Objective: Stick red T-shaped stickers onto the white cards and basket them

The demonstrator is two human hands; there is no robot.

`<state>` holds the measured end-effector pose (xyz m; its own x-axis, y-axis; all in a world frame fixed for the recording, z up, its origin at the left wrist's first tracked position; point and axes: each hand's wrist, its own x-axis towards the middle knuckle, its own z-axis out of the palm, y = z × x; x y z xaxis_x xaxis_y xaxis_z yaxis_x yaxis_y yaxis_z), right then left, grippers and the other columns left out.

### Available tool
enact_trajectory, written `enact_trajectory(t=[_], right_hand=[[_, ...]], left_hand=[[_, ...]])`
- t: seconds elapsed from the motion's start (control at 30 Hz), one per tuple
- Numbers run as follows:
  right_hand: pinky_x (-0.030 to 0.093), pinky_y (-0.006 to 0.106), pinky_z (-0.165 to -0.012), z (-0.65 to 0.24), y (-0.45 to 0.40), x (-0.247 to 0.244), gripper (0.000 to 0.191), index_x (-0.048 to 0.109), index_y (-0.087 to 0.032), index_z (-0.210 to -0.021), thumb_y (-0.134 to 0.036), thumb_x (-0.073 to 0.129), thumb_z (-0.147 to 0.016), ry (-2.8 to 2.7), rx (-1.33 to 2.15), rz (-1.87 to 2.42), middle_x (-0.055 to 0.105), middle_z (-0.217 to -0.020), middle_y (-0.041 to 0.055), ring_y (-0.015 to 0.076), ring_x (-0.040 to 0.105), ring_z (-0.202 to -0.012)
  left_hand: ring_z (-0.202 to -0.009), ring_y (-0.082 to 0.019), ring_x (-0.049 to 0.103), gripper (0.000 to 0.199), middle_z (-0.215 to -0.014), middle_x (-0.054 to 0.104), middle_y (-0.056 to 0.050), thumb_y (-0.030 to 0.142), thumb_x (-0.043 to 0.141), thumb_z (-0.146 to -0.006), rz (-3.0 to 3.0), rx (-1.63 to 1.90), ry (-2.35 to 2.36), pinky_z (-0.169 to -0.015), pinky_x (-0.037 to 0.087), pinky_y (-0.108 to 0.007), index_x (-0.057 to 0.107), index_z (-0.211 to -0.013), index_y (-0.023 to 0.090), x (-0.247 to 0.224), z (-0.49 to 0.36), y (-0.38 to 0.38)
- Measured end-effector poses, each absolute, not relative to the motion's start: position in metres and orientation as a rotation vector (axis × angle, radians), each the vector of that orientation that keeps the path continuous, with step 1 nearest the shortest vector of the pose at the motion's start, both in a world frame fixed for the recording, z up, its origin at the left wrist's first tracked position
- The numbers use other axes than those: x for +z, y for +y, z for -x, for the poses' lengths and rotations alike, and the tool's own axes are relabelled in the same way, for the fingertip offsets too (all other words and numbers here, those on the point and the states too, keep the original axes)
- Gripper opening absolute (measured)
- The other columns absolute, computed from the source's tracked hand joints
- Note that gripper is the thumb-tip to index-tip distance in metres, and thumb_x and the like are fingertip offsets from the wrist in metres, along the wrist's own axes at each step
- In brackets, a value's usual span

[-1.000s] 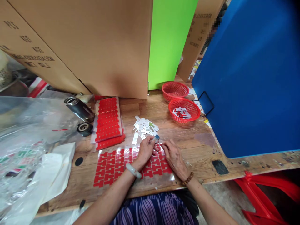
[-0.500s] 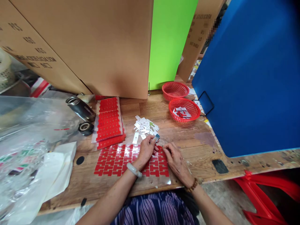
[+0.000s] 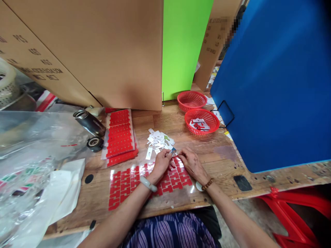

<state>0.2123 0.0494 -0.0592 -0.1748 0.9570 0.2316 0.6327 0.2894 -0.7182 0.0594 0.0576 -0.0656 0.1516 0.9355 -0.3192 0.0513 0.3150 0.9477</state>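
Observation:
My left hand (image 3: 162,162) is closed on a small flat card piece (image 3: 173,151), pinched between thumb and fingers. Under both wrists lies a clear sheet of red stickers (image 3: 120,187), its rows of red cut-out shapes partly covered by my left forearm. At the sheet's upper right corner, my right hand (image 3: 192,164) is closed, thumb and index finger pinching the sheet's edge or a red sticker there; the fingertips hide which. Just beyond my left hand is a loose pile of white card pieces (image 3: 158,139).
Two red baskets (image 3: 191,101) stand beyond, the nearer one holding card pieces. Left of the pile lie stacked red sheets (image 3: 119,132), an open dark flask (image 3: 89,123) and its lid (image 3: 95,144). Plastic bags (image 3: 23,179) cover the left side. A blue board (image 3: 274,86) rises at right.
The sticker sheet has turned, its right end shifting up and right and its left end down. My right hand has moved slightly away from me; my left still holds the card piece.

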Motion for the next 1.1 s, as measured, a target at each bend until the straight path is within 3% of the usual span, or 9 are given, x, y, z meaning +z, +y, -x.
enact_trajectory(t=[0.43,0.63,0.87,1.1], right_hand=[[0.041,0.033,-0.078,-0.217,0.013,-0.050,0.019,0.057,-0.020,-0.082,-0.014,0.042,-0.093,-2.131,0.549,1.343,0.056,-0.083,0.0035,0.0183,0.052,-0.080],[0.043,0.033,-0.082,-0.225,0.001,-0.033,0.009,0.055,-0.021,-0.083,-0.021,0.049,-0.090,-1.823,0.682,1.355,0.059,-0.092,0.0044,0.0186,0.056,-0.089],[0.046,0.025,-0.066,-0.221,-0.009,-0.014,0.013,0.057,-0.021,-0.077,-0.033,0.060,-0.082,-1.524,0.940,1.419,0.061,-0.074,-0.0010,0.0144,0.057,-0.069],[0.045,0.025,-0.065,-0.196,-0.008,-0.010,0.009,0.057,-0.021,-0.073,-0.026,0.059,-0.080,-1.586,1.019,1.301,0.061,-0.072,-0.0015,0.0142,0.057,-0.068]], left_hand=[[-0.041,-0.008,0.055,0.015,-0.059,0.064,0.002,0.030,0.058,-0.084,-1.006,0.933,1.300,-0.044,0.039,-0.017,0.060,-0.086,0.015,-0.062,-0.065,0.054],[-0.040,-0.007,0.056,0.014,-0.066,0.066,-0.002,0.026,0.062,-0.081,-0.868,0.876,1.210,-0.037,0.038,-0.016,0.059,-0.082,0.013,-0.054,-0.059,0.056],[-0.055,-0.009,0.065,0.013,-0.077,0.071,-0.010,0.017,0.069,-0.077,-0.669,0.750,1.113,-0.055,0.054,-0.019,0.064,-0.086,0.008,-0.023,-0.032,0.033],[-0.049,-0.007,0.061,0.027,-0.072,0.071,-0.006,0.002,0.069,-0.066,-0.538,0.708,1.012,-0.050,0.049,-0.014,0.068,-0.092,0.009,0.000,-0.008,0.001]])
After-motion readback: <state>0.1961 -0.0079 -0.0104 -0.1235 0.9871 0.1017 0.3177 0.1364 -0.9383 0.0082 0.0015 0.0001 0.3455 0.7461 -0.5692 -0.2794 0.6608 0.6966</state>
